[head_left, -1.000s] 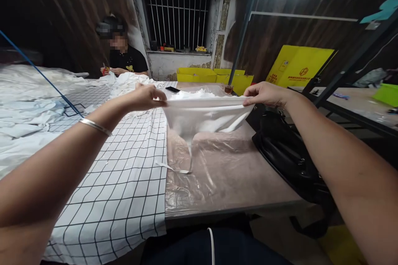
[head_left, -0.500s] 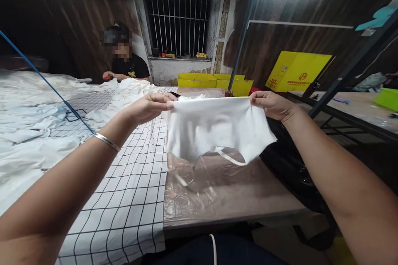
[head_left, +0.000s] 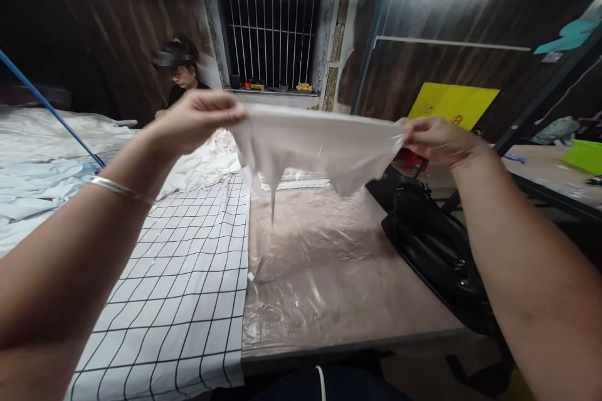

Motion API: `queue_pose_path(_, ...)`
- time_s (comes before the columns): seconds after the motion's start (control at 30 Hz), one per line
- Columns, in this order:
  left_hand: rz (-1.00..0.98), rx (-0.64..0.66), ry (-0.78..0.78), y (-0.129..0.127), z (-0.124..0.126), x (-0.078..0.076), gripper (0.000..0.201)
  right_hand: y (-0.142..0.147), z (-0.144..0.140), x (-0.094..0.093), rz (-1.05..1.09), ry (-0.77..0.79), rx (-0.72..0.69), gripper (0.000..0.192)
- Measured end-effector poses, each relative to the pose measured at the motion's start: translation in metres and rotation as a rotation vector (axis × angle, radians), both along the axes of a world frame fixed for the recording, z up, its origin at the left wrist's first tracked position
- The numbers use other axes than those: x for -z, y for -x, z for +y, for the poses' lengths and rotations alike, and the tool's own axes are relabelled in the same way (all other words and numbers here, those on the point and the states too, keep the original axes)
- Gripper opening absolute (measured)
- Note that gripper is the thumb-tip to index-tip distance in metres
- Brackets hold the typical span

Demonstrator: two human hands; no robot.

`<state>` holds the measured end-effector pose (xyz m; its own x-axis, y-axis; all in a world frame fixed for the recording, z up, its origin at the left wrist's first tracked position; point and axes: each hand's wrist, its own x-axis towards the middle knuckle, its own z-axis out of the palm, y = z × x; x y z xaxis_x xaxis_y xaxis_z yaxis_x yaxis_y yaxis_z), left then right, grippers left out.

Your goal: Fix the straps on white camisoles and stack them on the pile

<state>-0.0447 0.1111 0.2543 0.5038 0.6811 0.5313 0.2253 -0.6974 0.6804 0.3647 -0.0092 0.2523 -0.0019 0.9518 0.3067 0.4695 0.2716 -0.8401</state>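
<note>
Head view. Both arms raised forward over the table (head_left: 357,301). Left hand (head_left: 195,119) pinches the left top corner of a white cloth piece (head_left: 320,144), fingers pressed together on the fabric edge. Right hand (head_left: 435,141) pinches the right top corner the same way, thumb and fingers closed on the cloth. Cloth held stretched between the 2 hands, in the air, well above the table surface, top edge nearly level, slightly higher on the left. Lower edge sags in 2 points; a thin white strip (head_left: 273,203) dangles from the left point. Silver bangle (head_left: 120,189) on the left wrist.

Below the cloth: clear plastic sheet (head_left: 324,263) lying crumpled over the brown table top. Left of it, black-and-white checked fabric (head_left: 188,288) covers the table and hangs over the near edge. Heaps of white cloth (head_left: 42,169) farther left and behind. Black bag (head_left: 437,244) at the right edge of the table, just beside the right forearm.

Background: another person (head_left: 181,78) seated at the far side, head down, hands hidden behind the left hand. Barred window (head_left: 268,19) behind. Yellow board (head_left: 451,103) against the right wall. Blue cord (head_left: 47,106) runs diagonally at far left.
</note>
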Motion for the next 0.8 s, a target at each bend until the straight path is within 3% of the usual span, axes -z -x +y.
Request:
queue_pose_path(0.07,0.066,0.064,-0.062,0.002,-0.009,-0.019,0.035,-0.004,0.001,-0.016,-0.135,0.008,0.018,0.041)
queue_pose_path(0.13,0.26,0.125,-0.018,0.006,-0.016,-0.029,0.037,-0.006,0.0,-0.025,-0.329,0.122,0.034,0.043)
queue_pose_path(0.17,0.295,0.136,0.016,0.008,-0.018,-0.03,0.035,-0.007,-0.002,-0.027,-0.359,0.14,0.03,0.044)
queue_pose_path(0.23,0.181,0.151,0.082,0.01,-0.023,-0.024,0.031,-0.004,-0.009,-0.025,-0.227,0.042,-0.004,0.047)
queue_pose_path(0.3,0.051,0.16,0.17,0.01,-0.029,-0.013,0.029,0.002,-0.019,-0.017,-0.012,-0.079,-0.028,0.051)
queue_pose_path(0.4,0.158,0.194,0.335,0.009,-0.039,0.006,0.036,0.015,-0.031,-0.002,0.162,-0.172,-0.003,0.063)
queue_pose_path(0.5,0.347,0.287,0.422,0.007,-0.048,0.02,0.046,0.023,-0.037,0.01,0.057,-0.278,0.137,0.068)
queue_pose_path(0.6,0.618,0.365,0.377,0.003,-0.051,0.033,0.054,0.022,-0.04,0.02,-0.113,-0.383,0.234,0.065)
queue_pose_path(0.63,0.716,0.343,0.31,0.001,-0.05,0.04,0.057,0.021,-0.041,0.024,-0.142,-0.358,0.182,0.066)
queue_pose_path(0.7,0.888,0.215,0.112,-0.004,-0.048,0.06,0.061,0.02,-0.043,0.04,-0.253,-0.142,-0.026,0.068)
queue_pose_path(0.8,1.048,-0.021,-0.139,-0.011,-0.049,0.107,0.057,0.024,-0.051,0.084,-0.646,0.192,-0.252,0.055)
